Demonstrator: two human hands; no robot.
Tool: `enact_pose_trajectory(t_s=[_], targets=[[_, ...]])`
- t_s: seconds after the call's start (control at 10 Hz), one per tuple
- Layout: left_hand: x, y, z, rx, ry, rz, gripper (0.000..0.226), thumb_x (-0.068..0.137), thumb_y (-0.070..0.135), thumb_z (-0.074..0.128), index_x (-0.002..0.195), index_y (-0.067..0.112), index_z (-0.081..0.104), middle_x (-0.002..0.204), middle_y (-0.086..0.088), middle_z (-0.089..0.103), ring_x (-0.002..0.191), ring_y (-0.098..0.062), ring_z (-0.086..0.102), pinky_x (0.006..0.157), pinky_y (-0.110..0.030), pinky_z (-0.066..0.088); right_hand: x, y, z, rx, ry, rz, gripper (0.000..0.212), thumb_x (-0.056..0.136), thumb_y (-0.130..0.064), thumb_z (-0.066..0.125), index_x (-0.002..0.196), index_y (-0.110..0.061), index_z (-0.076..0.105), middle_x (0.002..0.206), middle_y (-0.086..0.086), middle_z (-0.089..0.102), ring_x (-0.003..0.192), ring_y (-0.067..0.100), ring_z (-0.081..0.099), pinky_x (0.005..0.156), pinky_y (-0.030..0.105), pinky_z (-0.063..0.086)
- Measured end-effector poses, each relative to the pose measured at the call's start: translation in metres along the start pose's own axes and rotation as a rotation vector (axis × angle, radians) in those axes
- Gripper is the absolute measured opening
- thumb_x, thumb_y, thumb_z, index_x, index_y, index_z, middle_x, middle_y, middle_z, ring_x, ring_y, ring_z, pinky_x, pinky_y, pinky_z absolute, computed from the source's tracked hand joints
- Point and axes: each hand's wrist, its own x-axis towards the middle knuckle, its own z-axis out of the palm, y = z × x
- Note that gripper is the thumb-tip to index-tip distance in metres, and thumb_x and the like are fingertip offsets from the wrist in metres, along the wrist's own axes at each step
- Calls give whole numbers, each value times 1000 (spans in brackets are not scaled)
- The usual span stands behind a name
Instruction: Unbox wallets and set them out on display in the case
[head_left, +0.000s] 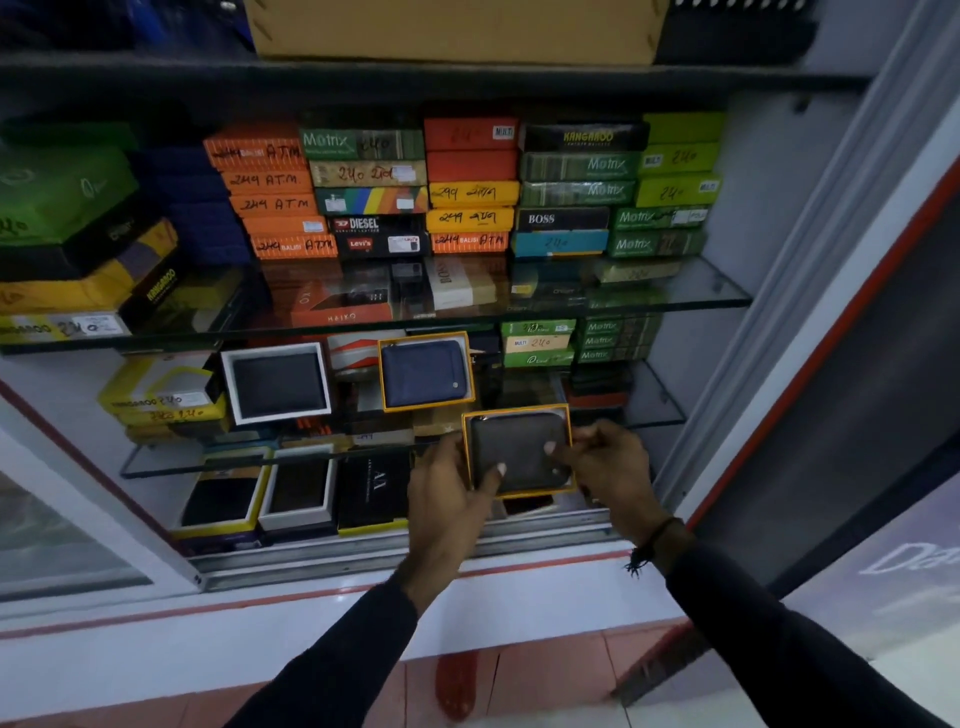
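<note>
Left hand (451, 493) and right hand (605, 462) pinch opposite sides of orange-rimmed box (470, 457) holding dark wallet (519, 449); fingers cover its corners, lower box edge hidden.

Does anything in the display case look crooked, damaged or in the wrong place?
Nothing looks damaged. Only the blue wallet in its orange-rimmed box sits slightly tilted beside the straighter white-rimmed box. The dark wallet box is not placed yet; both hands hold it.

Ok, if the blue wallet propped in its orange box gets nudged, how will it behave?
The blue wallet leans in its orange-rimmed box on the glass shelf, so it probably tips over easily. With no lid on, the wallet could slide out. It looks light and fairly stiff.
</note>
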Motion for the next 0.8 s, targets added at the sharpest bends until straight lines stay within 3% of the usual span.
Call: enact_pose_trajectory(t_s=[0.1, 0.3, 0.4, 0.5, 0.6, 0.7, 0.8], targets=[[40, 30, 8, 73, 39, 61, 41, 82, 41, 77, 115, 20, 65, 104, -2, 71, 88, -20, 66, 73, -32, 57, 29, -33, -7, 36, 31, -62, 34, 68, -9, 88, 65, -18, 55, 77, 23, 71, 73, 29, 67, 74, 50, 60], [108, 65, 33, 271, -37, -12, 35, 89, 34, 73, 115, 11, 67, 110, -12, 71, 100, -28, 68, 79, -38, 60, 84, -56, 4, 39, 124, 0, 23, 71, -11, 86, 78, -13, 64, 95, 26, 74, 91, 40, 73, 82, 55, 60], [128, 62, 45, 350, -104, -39, 34, 91, 31, 72, 115, 7, 66, 111, -15, 71, 102, -30, 69, 84, -43, 60, 102, -49, 7, 3, 123, 43, 27, 72, -6, 83, 95, -1, 69, 98, 25, 74, 94, 38, 73, 83, 54, 60], [138, 57, 52, 363, -124, -29, 33, 91, 31, 71, 115, 7, 68, 110, -14, 72, 101, -28, 70, 84, -44, 62, 111, -46, 9, -33, 95, 56, 29, 74, -5, 80, 102, -3, 72, 98, 19, 76, 96, 34, 73, 88, 52, 59], [137, 54, 51, 339, -127, -31, 33, 92, 31, 71, 116, 9, 67, 111, -12, 71, 99, -25, 71, 81, -41, 63, 110, -45, 8, -90, 107, 27, 24, 74, -11, 81, 96, -8, 74, 92, 12, 77, 93, 25, 73, 89, 46, 59], [132, 52, 46, 320, -136, -19, 34, 94, 31, 68, 120, 10, 64, 113, -11, 70, 99, -23, 70, 81, -40, 63, 102, -45, 3, -150, 142, -11, 18, 73, -18, 80, 88, -9, 75, 82, 5, 77, 86, 20, 73, 81, 38, 61], [120, 51, 36, 354, -80, 17, 33, 95, 32, 66, 119, 10, 62, 112, -12, 70, 97, -26, 70, 80, -42, 62, 76, -50, 0, -216, 161, -87, 19, 75, -28, 69, 80, -11, 74, 77, 5, 76, 81, 25, 74, 70, 35, 61]])
